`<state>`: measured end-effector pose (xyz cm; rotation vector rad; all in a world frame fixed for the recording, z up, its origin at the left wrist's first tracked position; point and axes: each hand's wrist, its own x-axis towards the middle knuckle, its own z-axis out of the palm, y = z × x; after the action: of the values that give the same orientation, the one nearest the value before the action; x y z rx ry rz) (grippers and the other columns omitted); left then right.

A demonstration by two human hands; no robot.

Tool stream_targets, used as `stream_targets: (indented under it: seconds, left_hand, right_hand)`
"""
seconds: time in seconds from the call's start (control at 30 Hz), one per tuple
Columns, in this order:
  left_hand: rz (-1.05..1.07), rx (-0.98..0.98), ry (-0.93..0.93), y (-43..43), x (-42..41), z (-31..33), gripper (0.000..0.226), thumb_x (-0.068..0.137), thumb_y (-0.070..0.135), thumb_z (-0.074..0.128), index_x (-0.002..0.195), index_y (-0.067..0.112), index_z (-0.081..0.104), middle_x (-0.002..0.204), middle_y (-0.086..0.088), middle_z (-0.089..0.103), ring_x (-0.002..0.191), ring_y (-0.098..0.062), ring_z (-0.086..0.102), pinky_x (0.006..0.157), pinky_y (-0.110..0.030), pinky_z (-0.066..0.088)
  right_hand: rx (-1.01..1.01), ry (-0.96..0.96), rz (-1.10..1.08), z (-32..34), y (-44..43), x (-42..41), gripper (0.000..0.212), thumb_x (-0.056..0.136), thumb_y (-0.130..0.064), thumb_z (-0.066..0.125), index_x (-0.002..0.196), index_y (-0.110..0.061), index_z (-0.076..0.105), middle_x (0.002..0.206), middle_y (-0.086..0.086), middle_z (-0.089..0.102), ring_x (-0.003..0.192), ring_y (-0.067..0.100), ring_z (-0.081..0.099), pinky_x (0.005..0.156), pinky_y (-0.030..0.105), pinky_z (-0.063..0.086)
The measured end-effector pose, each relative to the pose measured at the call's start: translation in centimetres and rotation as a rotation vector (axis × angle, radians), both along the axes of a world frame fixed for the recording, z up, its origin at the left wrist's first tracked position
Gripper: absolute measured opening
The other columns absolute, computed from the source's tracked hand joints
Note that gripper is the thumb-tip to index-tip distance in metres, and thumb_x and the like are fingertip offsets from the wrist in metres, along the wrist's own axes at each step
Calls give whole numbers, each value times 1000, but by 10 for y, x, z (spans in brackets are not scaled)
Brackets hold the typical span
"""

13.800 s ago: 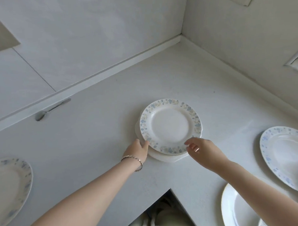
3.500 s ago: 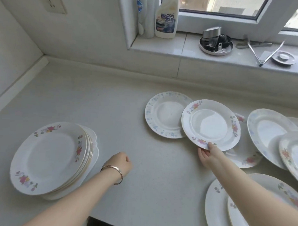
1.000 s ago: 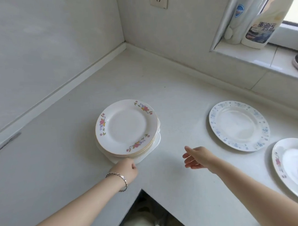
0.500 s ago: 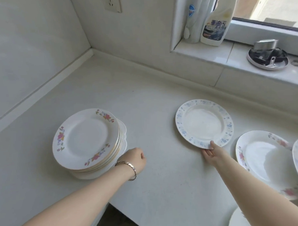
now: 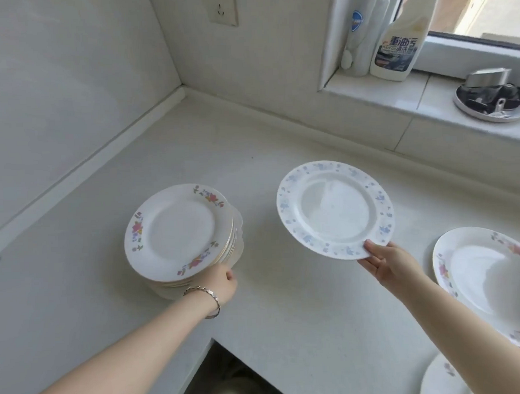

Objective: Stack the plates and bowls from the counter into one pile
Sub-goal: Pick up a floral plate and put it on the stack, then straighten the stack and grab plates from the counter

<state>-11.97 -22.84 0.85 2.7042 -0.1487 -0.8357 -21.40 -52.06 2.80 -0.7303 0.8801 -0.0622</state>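
While right hand (image 5: 388, 264) grips blue-rimmed plate (image 5: 334, 209), bottle (image 5: 398, 46) label "重油污"

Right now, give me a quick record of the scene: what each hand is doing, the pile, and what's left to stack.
right hand: holds blue-patterned plate by its near rim, lifted off the counter
left hand: rests against near edge of the pile
pile top: pink-flowered plate
left to stack: flowered plate at right, another plate at bottom right
window sill: cleaner bottle

Cleaner bottle (image 5: 396, 46) upright on the windowsill (image 5: 376, 92); round metal dish (image 5: 491, 104) further right; wall socket (image 5: 222, 6) above.
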Motion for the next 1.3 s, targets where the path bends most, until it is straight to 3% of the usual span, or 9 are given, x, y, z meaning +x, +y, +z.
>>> stream_targets:
  seconds: [0.23,0.6,0.77,0.83,0.9,1.0,1.1,1.2,1.3]
  left_hand:
    - [224,-74,38,74,-9,-8,30,85,13,45,55,19,44,59,1,56,66,-22,57,72,-31,54]
    - [385,-101,26,157,7,-7,22,85,18,45,63,21,51,85,-10,73,84,-27,70,77,-33,54]
    - [418,-126,38,175,14,-13,24,86,16,45,63,23,50,86,-10,73,85,-27,70,77,-32,54]
    - [413,-123,42,179,17,-14,24,86,16,45,64,23,49,87,-10,73,86,-27,70,78,-32,54]
    - [404,-119,41,182,21,-14,22,86,16,45,65,23,50,89,-10,73,86,-27,70,78,-32,54]
    - [388,-114,40,184,27,-13,21,86,16,45,67,22,50,90,-12,73,88,-28,70,78,-32,53]
    - [368,-111,45,182,32,-13,18,87,17,45,70,21,51,92,-12,73,88,-27,69,79,-32,53]
    - [329,-89,67,178,31,-15,17,87,17,44,71,19,51,88,-11,73,86,-26,69,75,-30,52]
    - [252,-70,100,169,25,-21,20,84,16,42,66,18,50,79,-8,67,73,-23,61,69,-27,49]
  right_hand:
    - [-171,-44,334,35,81,52,15,89,4,51,90,-7,62,72,4,74,59,14,72,56,23,59]
    - [-249,77,479,14,198,102,9,89,1,54,93,-5,59,82,10,65,67,20,65,51,20,58]
    - [-784,256,864,16,213,101,21,91,-24,52,86,-5,60,66,5,64,42,13,63,44,21,51]
    - [-1014,334,982,12,218,101,31,90,-35,50,86,-6,60,68,5,65,56,22,68,55,27,51]
    - [-1194,346,931,4,223,105,42,89,-41,49,111,-6,57,97,11,68,90,28,67,69,30,49]
    - [-951,298,705,-4,235,119,58,91,-33,50,137,-3,32,134,16,48,114,29,53,85,36,45]
    - [-793,268,563,-11,251,129,43,92,-21,45,131,-5,37,125,15,50,98,27,54,74,31,47]
    - [-787,282,503,-18,254,132,41,93,-21,42,130,-5,37,127,15,48,107,29,52,87,38,46]
    - [-791,247,549,-17,246,129,36,92,-25,44,120,-4,45,111,11,56,86,21,55,68,29,47]
